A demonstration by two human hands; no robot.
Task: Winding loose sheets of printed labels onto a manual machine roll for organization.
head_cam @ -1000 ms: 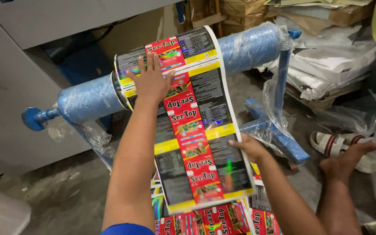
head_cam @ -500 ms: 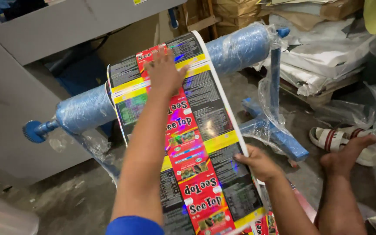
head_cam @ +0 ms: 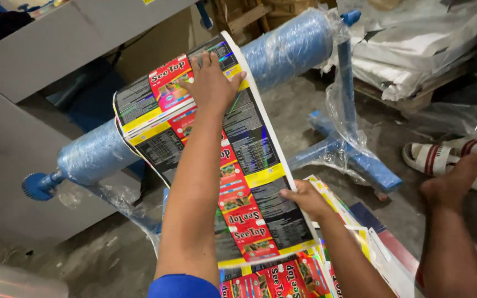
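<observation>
Film strip (head_cam: 249,165) runs lengthwise from roller (head_cam: 288,47) toward viewer, both hands on it.

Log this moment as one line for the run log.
left hand: flat on printed film strip atop blue wrapped roller | right hand: gripping strip's right edge | strip: draped over roller, running down to the person
</observation>
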